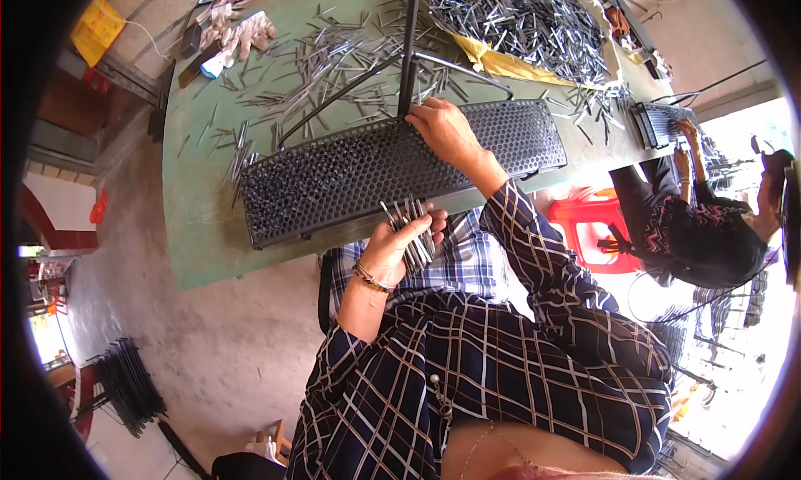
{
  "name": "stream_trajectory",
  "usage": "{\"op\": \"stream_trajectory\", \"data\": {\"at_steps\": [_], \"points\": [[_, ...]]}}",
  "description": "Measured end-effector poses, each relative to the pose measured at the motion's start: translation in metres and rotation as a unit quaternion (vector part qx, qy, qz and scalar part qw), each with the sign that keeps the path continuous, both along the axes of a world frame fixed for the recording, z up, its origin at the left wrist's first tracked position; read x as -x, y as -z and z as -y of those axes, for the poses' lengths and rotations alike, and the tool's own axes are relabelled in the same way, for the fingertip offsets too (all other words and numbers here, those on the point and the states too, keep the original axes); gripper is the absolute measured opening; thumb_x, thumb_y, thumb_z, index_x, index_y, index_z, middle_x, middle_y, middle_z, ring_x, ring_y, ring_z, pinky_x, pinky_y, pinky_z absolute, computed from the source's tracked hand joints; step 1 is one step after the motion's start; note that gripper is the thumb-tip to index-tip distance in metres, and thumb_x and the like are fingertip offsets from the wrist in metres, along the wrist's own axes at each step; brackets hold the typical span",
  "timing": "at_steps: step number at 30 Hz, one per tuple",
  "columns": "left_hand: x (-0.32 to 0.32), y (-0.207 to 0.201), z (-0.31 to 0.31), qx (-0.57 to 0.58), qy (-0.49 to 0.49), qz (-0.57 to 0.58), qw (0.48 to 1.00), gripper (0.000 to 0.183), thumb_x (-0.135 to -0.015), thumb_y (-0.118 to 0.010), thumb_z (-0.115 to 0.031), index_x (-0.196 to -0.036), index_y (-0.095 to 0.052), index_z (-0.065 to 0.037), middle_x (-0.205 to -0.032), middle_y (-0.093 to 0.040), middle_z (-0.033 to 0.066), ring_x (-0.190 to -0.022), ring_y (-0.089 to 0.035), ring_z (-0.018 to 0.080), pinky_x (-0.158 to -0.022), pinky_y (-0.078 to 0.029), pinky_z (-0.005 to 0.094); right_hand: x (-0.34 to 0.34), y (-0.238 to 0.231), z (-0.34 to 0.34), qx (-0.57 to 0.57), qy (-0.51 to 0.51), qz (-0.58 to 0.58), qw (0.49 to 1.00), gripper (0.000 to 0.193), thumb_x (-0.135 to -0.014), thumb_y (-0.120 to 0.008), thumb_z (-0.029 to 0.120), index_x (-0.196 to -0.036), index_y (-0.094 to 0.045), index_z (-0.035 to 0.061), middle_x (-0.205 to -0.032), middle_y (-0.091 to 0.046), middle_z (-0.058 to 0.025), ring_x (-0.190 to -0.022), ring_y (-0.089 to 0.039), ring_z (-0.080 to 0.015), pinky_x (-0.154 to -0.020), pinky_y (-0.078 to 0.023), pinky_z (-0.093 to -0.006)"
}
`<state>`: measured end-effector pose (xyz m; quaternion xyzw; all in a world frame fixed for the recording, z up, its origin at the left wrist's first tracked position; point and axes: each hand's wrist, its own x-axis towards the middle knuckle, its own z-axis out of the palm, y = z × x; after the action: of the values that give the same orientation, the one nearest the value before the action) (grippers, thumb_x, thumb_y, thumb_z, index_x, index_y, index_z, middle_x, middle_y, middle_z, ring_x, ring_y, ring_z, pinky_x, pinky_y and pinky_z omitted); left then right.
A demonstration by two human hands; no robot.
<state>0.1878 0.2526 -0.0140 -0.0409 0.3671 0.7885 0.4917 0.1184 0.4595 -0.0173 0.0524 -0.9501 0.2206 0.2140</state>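
A long black panel (367,175) full of round holes lies tilted along the near edge of the green table. Many holes toward its left end look filled with small dark pieces. My left hand (392,245), in front of the panel's near edge, is closed around a bunch of thin metal rods (420,253). My right hand (446,136) is over the panel's middle, fingers pinched together at its far edge beside a black upright post (409,71). What those fingertips hold, if anything, is too small to make out.
Loose metal rods (334,67) are scattered over the green table (200,255). A large heap of rods (526,25) rests on yellow sheeting at the back right. Work gloves (249,34) lie at the back left. Another person (697,230) works at the right, near a red stool (584,230).
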Motion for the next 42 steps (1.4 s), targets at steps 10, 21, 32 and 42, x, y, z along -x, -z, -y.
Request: {"op": "stream_trajectory", "data": {"at_steps": [10, 21, 32, 42], "points": [[0.003, -0.004, 0.005, -0.015, -0.01, -0.031, 0.999, 0.023, -0.086, -0.058, -0.006, -0.108, -0.056, 0.001, -0.089, -0.063, 0.0106, -0.08, -0.063, 0.0184, -0.07, -0.054, 0.0298, -0.053, -0.035, 0.026, 0.268, -0.083, 0.164, 0.946, 0.027, -0.083, -0.066, 0.026, -0.087, -0.066, -0.0015, -0.077, -0.061, -0.0093, -0.067, -0.059, -0.0158, -0.059, -0.046, -0.0282], [-0.016, -0.003, 0.01, -0.015, 0.017, -0.106, 0.994, 0.022, -0.086, -0.058, -0.008, -0.106, -0.055, 0.001, -0.085, -0.062, 0.0077, -0.075, -0.061, 0.0159, -0.068, -0.05, 0.0273, -0.091, -0.034, 0.04, 0.392, -0.08, 0.304, 0.864, 0.024, -0.08, -0.068, 0.022, -0.084, -0.068, -0.0023, -0.066, -0.064, -0.0077, -0.058, -0.056, -0.0092, -0.052, -0.044, -0.0255], [-0.03, 0.008, 0.013, -0.031, 0.005, -0.104, 0.994, 0.025, -0.087, -0.059, -0.01, -0.11, -0.055, -0.001, -0.089, -0.062, 0.0073, -0.08, -0.061, 0.0153, -0.068, -0.052, 0.0289, -0.105, -0.034, 0.032, 0.474, -0.021, 0.251, 0.844, 0.024, -0.088, -0.06, 0.019, -0.095, -0.067, -0.0026, -0.074, -0.063, -0.0024, -0.065, -0.053, -0.0051, -0.057, -0.043, -0.0204], [-0.012, 0.004, 0.008, -0.009, -0.028, -0.04, 0.999, 0.024, -0.088, -0.056, -0.01, -0.11, -0.055, 0.001, -0.092, -0.062, 0.0111, -0.082, -0.062, 0.0185, -0.072, -0.054, 0.0318, -0.032, -0.037, 0.034, 0.247, 0.031, -0.057, 0.967, 0.018, -0.086, -0.058, 0.012, -0.097, -0.063, -0.0012, -0.085, -0.062, -0.0115, -0.076, -0.061, -0.0211, -0.068, -0.047, -0.03]]}}
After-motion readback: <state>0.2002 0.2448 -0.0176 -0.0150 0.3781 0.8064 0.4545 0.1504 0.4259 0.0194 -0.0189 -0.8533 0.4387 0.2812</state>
